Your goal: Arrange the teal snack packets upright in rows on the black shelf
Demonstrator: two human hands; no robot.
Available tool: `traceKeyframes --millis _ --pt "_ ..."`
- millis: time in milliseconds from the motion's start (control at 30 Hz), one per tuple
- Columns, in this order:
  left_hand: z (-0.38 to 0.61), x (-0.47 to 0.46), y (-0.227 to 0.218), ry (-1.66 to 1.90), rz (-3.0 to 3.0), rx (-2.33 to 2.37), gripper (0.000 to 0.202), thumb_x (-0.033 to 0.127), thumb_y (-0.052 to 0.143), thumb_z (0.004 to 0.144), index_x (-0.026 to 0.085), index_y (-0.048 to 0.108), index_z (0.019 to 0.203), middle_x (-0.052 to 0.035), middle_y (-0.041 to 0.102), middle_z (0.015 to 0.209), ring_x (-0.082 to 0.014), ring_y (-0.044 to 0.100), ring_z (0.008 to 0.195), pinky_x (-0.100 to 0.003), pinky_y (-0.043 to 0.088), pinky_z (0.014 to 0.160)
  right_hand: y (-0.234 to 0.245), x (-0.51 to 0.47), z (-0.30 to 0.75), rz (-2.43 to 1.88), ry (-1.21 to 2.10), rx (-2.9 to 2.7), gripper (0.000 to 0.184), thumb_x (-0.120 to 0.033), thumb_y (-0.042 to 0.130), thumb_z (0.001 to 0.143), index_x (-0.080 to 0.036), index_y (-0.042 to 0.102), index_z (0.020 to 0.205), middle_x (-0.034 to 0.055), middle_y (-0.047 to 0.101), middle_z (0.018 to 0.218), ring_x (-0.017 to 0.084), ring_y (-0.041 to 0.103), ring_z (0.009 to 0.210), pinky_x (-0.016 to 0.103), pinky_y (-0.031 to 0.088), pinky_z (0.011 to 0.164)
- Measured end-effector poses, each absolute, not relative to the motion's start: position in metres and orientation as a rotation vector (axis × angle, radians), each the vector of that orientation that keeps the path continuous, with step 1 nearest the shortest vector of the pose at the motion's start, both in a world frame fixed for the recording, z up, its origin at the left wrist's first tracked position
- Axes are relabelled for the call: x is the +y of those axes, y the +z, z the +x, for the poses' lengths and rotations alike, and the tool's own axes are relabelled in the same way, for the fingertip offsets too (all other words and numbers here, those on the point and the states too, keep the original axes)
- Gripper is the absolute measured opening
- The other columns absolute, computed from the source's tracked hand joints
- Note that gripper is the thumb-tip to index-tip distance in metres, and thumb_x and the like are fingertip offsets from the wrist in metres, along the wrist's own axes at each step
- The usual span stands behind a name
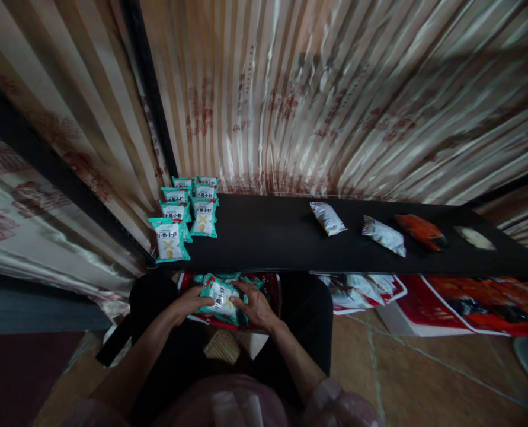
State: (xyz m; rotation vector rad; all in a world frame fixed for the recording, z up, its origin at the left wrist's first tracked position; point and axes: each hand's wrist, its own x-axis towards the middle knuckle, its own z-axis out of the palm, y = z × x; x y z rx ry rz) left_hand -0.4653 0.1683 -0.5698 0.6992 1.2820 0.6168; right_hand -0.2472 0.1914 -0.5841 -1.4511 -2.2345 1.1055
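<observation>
My left hand (189,303) grips the left side of a teal-and-white snack bag (218,296), thumb on its front. On the bag's other side, my right hand (255,303) is closed on its right edge. The bag is held just above a red basket (278,292) between my knees, where more teal bags lie partly hidden under my hands. Several matching snack bags (170,240) stand in two rows at the left end of the black shelf (264,231).
Farther right on the shelf lie two silvery packets (328,218), an orange packet (421,232) and a pale packet (474,238). Below the shelf edge, a basket of white packets (361,290) and a red basket of orange packets (490,299) stand. Pleated curtains (264,101) hang behind.
</observation>
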Motion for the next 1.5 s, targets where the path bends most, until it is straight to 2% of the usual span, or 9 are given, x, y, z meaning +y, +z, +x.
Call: traceKeyframes --millis 167,333,567,733,867,1133,1267,1367,1500 --pt "-0.467 0.178 -0.553 0.51 0.836 1.241 0.017 0.013 0.066 0.058 0.014 0.071 0.074 -0.0027 0.069 0.069 -0.0154 0.059 0.062 -0.021 0.044 0.056 -0.571 0.197 -0.241 -1.326 1.332 -2.202 0.053 -0.045 0.056 0.08 -0.018 0.053 0.126 0.0131 0.058 0.126 0.025 0.053 0.116 0.038 0.039 0.099" --pt "-0.466 0.185 -0.531 0.445 0.9 1.24 0.014 0.012 0.071 0.052 0.014 0.068 0.066 -0.0021 0.066 0.062 -0.0143 0.056 0.053 -0.02 0.041 0.046 -0.557 0.201 -0.241 -1.139 1.65 -2.076 0.058 -0.043 0.06 0.078 -0.022 0.049 0.13 0.0072 0.059 0.125 0.024 0.053 0.114 0.039 0.039 0.099" --pt "-0.47 0.198 -0.524 0.409 1.03 1.2 0.028 0.028 0.076 0.056 0.013 0.066 0.076 -0.0032 0.066 0.067 -0.0132 0.057 0.052 -0.021 0.043 0.048 -0.554 0.194 -0.244 -0.996 1.928 -1.717 0.056 -0.044 0.064 0.075 -0.019 0.053 0.124 0.0049 0.062 0.116 0.022 0.056 0.107 0.036 0.041 0.096" --pt "-0.47 0.203 -0.52 0.393 1.096 1.199 0.041 0.043 0.074 0.057 0.014 0.059 0.081 0.0022 0.062 0.066 -0.0102 0.055 0.052 -0.02 0.042 0.05 -0.569 0.193 -0.243 -0.993 1.966 -1.54 0.055 -0.045 0.069 0.071 -0.021 0.056 0.118 0.0047 0.065 0.109 0.023 0.059 0.1 0.038 0.046 0.088" --pt "-0.469 0.205 -0.525 0.463 1.083 1.213 0.051 0.052 0.071 0.058 0.014 0.055 0.087 0.0033 0.061 0.067 -0.0088 0.054 0.052 -0.021 0.042 0.052 -0.57 0.194 -0.245 -0.996 1.948 -1.438 0.052 -0.045 0.07 0.07 -0.023 0.057 0.115 0.0043 0.066 0.108 0.024 0.06 0.1 0.041 0.046 0.089" --pt "-0.464 0.203 -0.542 0.657 1.013 1.274 0.06 0.055 0.071 0.06 0.014 0.053 0.1 0.0033 0.06 0.064 -0.0099 0.054 0.052 -0.023 0.043 0.053 -0.566 0.192 -0.25 -1.134 1.856 -1.362 0.047 -0.045 0.069 0.071 -0.021 0.057 0.109 0.0045 0.067 0.103 0.024 0.062 0.095 0.038 0.05 0.082" --pt "-0.461 0.201 -0.547 0.74 0.976 1.299 0.054 0.055 0.069 0.062 0.013 0.057 0.093 0.0034 0.057 0.064 -0.0081 0.051 0.052 -0.022 0.041 0.053 -0.568 0.192 -0.251 -1.16 1.804 -1.373 0.049 -0.045 0.069 0.071 -0.02 0.057 0.111 0.005 0.066 0.104 0.024 0.062 0.097 0.037 0.051 0.082" --pt "-0.459 0.2 -0.552 0.785 0.954 1.276 0.051 0.055 0.068 0.064 0.013 0.059 0.092 -0.0012 0.062 0.075 -0.0093 0.054 0.06 -0.021 0.042 0.054 -0.565 0.192 -0.252 -1.192 1.793 -1.345 0.051 -0.046 0.07 0.069 -0.02 0.056 0.11 0.0046 0.067 0.1 0.024 0.063 0.092 0.037 0.052 0.08" --pt "-0.456 0.198 -0.554 0.808 0.926 1.266 0.047 0.053 0.066 0.067 0.014 0.06 0.092 -0.0079 0.066 0.096 -0.0162 0.06 0.082 -0.021 0.043 0.059 -0.561 0.192 -0.253 -1.241 1.756 -1.316 0.052 -0.048 0.07 0.067 -0.019 0.057 0.108 0.0039 0.068 0.095 0.023 0.064 0.088 0.036 0.052 0.077"
